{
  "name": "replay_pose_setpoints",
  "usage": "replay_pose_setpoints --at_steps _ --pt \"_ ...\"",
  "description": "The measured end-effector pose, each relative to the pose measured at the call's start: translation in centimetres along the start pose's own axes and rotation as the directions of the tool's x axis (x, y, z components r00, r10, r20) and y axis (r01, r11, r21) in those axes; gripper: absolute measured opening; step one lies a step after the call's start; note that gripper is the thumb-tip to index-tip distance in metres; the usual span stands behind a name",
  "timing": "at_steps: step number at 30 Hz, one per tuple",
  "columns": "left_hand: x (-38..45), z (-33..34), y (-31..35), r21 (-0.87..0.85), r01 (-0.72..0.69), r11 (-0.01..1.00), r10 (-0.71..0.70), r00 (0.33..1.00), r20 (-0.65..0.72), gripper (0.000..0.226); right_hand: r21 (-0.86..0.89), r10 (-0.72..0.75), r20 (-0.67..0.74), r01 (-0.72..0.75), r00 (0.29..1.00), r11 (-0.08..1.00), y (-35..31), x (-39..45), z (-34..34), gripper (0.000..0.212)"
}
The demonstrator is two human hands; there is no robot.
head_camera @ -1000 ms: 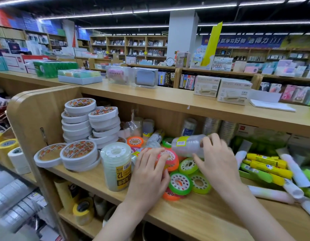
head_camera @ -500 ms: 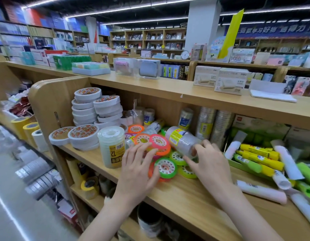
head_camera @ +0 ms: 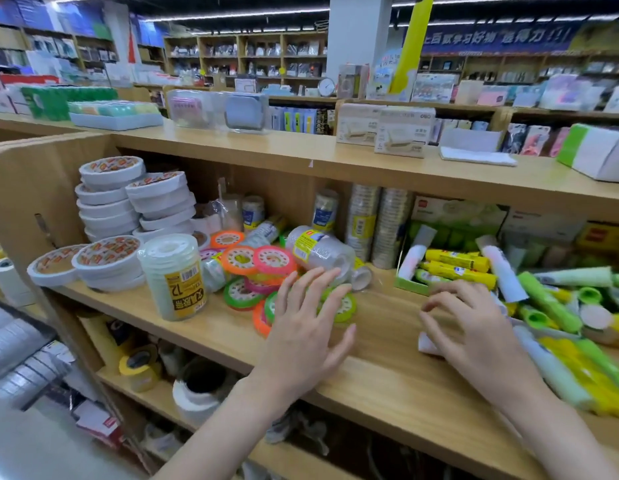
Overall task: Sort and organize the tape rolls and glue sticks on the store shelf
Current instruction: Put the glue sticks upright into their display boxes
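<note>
My left hand (head_camera: 310, 327) lies spread over the colourful tape rolls (head_camera: 256, 271) at centre frame. My right hand (head_camera: 474, 327), fingers loosely curled and empty, hovers beside the glue sticks (head_camera: 457, 268) piled at right on the wooden shelf (head_camera: 387, 372).

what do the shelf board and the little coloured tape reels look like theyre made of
Shelf board: looks like wood or wood-look laminate, matte, with pale grain lines. Coloured tape reels: likely glossy plastic, going by the bright neon rims and moulded white spoked centres.
</note>
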State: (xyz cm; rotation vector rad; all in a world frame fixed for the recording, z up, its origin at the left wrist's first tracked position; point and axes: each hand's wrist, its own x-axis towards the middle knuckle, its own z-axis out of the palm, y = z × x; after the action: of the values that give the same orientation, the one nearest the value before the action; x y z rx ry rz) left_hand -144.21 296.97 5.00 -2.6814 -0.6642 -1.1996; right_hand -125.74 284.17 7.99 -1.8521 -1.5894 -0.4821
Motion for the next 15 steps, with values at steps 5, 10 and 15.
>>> replay_pose_setpoints --at_steps 5,10,15 --pt "1.7 1.8 1.8 -0.081 -0.099 0.992 0.107 0.990 0.095 0.043 -0.096 0.037 0.148 -0.023 0.988 0.995 2.0 -4.1 -2.6 0.036" --pt "3.0 3.1 2.8 -0.183 -0.214 0.960 0.242 0.959 0.147 0.036 -0.124 0.174 0.121 -0.159 0.977 0.980 2.7 -7.6 -2.9 0.030" --pt "3.0 4.1 3.1 -0.294 -0.246 0.924 0.330 0.901 0.283 0.037 -0.206 0.208 0.018 -0.200 0.978 0.958 2.1 -8.5 -3.0 0.035"
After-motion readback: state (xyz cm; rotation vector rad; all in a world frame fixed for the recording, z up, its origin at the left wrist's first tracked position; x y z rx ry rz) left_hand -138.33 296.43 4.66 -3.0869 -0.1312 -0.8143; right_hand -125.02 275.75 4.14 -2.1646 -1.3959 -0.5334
